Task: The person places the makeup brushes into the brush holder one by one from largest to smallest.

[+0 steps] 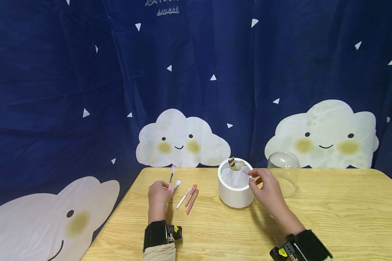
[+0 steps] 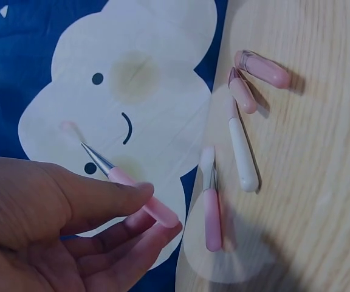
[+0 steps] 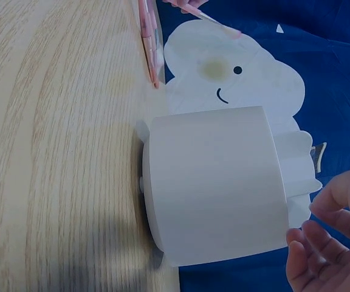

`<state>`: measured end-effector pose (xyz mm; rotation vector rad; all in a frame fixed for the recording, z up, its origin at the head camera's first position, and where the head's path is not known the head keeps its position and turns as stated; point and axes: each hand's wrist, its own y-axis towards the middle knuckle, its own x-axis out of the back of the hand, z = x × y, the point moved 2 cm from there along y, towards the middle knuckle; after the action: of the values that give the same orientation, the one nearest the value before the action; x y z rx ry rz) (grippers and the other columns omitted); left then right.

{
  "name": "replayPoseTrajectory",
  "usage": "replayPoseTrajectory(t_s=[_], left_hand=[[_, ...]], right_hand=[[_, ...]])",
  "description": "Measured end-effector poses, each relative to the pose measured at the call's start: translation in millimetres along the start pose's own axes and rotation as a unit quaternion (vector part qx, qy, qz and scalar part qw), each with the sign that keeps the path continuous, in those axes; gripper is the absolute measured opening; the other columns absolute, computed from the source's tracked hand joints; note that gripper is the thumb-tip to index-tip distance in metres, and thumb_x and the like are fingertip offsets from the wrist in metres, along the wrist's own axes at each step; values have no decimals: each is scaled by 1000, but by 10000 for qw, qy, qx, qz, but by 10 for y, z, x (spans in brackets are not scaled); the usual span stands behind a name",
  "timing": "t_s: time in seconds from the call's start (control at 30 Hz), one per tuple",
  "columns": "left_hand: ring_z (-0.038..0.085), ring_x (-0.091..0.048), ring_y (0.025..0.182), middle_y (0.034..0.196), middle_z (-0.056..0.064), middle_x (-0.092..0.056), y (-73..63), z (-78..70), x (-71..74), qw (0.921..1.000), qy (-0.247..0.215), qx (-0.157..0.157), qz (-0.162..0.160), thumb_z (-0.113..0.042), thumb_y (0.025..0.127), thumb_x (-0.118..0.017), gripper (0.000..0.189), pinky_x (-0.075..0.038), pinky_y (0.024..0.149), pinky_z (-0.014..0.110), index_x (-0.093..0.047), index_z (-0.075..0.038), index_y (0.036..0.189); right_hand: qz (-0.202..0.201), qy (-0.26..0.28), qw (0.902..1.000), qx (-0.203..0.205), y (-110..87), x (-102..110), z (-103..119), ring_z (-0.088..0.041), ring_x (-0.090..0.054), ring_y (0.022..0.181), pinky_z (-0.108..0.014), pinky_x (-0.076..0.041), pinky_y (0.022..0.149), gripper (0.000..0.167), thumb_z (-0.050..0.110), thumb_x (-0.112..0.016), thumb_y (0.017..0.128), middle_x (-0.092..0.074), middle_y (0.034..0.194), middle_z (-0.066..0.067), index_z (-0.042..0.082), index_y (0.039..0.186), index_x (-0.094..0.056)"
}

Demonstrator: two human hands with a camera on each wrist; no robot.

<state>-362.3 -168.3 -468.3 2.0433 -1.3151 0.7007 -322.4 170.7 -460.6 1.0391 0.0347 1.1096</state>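
Note:
A slim makeup brush (image 2: 163,213) with a pink handle and silver ferrule is pinched between the thumb and fingers of my left hand (image 1: 158,195), its bristles pointing up. Below that hand, a second pink-handled brush (image 2: 212,219) with pale bristles lies on the table. Beside it are a white brush (image 1: 183,198) and two pinkish brushes (image 1: 192,201). My right hand (image 1: 268,188) has loosely bent fingers at the right rim of a round white divided organizer (image 1: 236,197); whether the fingertips touch it is unclear. A brown-and-gold striped piece (image 1: 232,164) stands inside.
Behind the right hand stands a clear dome cover (image 1: 283,170) on the wooden table (image 1: 343,210). A dark blue curtain (image 1: 196,94) with cloud faces hangs along the table's far edge.

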Motion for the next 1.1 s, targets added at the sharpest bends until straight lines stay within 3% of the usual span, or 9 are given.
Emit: replayPoseTrajectory(t_s=[0.23, 0.4, 0.77, 1.1], left_hand=[[27, -66, 72, 72, 11, -71, 3, -33, 2, 9996, -124, -234, 22, 2, 79, -80, 13, -52, 66, 38, -73, 3, 90], [28, -67, 72, 73, 12, -72, 8, -43, 16, 9992, -143, -356, -61, 2, 78, -80, 13, -52, 67, 39, -72, 3, 87], [20, -61, 65, 76, 11, -69, -7, -67, 26, 9974, -567, -170, 408, 0, 81, -81, 16, -45, 56, 28, -69, 3, 92], [19, -61, 66, 77, 11, -69, -18, -85, 26, 9967, -574, -233, 527, -2, 82, -81, 17, -44, 56, 27, -69, 2, 92]], right_hand=[[-106, 10, 9998, 137, -3, 6, -1, -21, -62, 72, -38, -56, 66, 16, -8, -65, 82, -65, 92, -14, -3, 96, -70], [-78, 7, 9999, 111, 0, 7, 2, -22, -63, 73, -40, -56, 67, 16, -8, -65, 82, -65, 92, -14, -3, 97, -70], [-42, 45, 9999, 90, -3, 8, 7, -24, -63, 74, -42, -57, 66, 16, -8, -65, 82, -65, 92, -16, -4, 97, -70], [2, 20, 10000, 88, -2, -2, 0, -23, -63, 73, -44, -57, 67, 16, -8, -65, 83, -65, 92, -15, -4, 97, -70]])
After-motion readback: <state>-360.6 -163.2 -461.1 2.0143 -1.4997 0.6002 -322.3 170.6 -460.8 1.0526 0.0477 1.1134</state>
